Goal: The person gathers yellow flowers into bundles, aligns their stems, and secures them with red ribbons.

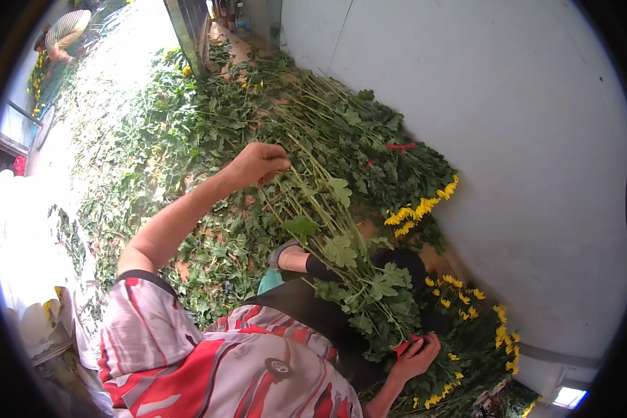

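A leafy bunch of flower stems [345, 245] lies slantwise across my lap, its bare ends towards the upper left. At those ends my left hand [258, 164] is closed, thumb and fingers pinched on stems; the exact grip is partly hidden. My right hand [418, 360] holds the bunch lower down, around a red tie [406, 345]. Below and right of that hand are yellow blooms [441, 394], though leaves hide which stems bear them. Beyond my knees rests another green bunch with a red tie [401, 146] and yellow flower heads [423, 209].
Stripped leaves [151, 130] cover the floor thickly. A white wall [449, 68] bounds the right side. More yellow-flowered bunches [501, 334] lie along it. A door frame [185, 39] and bottles [240, 21] stand at the top. Another person [65, 31] bends over flowers far left.
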Demonstrator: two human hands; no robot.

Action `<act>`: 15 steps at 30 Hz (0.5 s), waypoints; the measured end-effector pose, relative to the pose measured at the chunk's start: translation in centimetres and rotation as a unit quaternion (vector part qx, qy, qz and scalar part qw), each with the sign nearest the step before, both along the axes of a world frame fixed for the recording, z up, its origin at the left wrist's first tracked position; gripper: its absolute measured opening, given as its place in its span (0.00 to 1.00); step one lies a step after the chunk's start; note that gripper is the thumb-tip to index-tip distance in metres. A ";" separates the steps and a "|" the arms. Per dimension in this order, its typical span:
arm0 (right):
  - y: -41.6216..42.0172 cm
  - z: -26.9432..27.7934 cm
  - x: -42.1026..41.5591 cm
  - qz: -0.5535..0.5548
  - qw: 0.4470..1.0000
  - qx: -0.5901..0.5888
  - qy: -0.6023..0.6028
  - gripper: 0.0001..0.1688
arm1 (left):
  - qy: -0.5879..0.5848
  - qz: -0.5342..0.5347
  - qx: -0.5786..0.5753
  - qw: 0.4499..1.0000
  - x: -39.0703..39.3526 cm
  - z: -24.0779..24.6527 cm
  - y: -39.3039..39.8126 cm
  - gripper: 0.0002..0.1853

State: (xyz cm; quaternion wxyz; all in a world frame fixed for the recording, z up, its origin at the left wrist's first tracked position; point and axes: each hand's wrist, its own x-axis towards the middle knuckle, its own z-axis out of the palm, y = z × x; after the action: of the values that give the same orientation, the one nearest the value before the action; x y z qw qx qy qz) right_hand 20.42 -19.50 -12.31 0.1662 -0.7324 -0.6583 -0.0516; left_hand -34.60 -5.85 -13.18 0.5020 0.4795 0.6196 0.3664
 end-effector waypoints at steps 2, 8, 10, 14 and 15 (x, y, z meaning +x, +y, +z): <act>0.1 0.2 0.0 -0.016 1.000 -0.004 0.018 0.15 | 0.233 -0.107 0.201 0.946 0.4 0.1 -0.1 0.19; 0.1 0.4 -0.2 -0.013 1.000 -0.019 -0.011 0.16 | 0.432 -0.193 0.243 0.847 3.3 -1.0 0.6 0.23; 0.0 0.2 -0.2 0.009 1.000 0.013 -0.021 0.16 | 0.400 -0.212 0.298 0.840 3.9 -1.5 1.4 0.19; -0.2 0.2 0.2 -0.038 0.999 -0.022 0.019 0.15 | 0.138 -0.160 0.204 0.956 3.9 -1.6 2.1 0.17; -0.2 0.2 0.2 -0.027 1.000 -0.004 -0.007 0.15 | 0.098 -0.164 0.136 0.972 3.4 -1.3 2.1 0.17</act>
State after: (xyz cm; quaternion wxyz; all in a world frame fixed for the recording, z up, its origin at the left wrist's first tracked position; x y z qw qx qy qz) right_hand 20.62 -19.70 -12.06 0.1567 -0.7502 -0.6397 -0.0585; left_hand -31.16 -3.80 -14.46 0.4221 0.6721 0.5229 0.3110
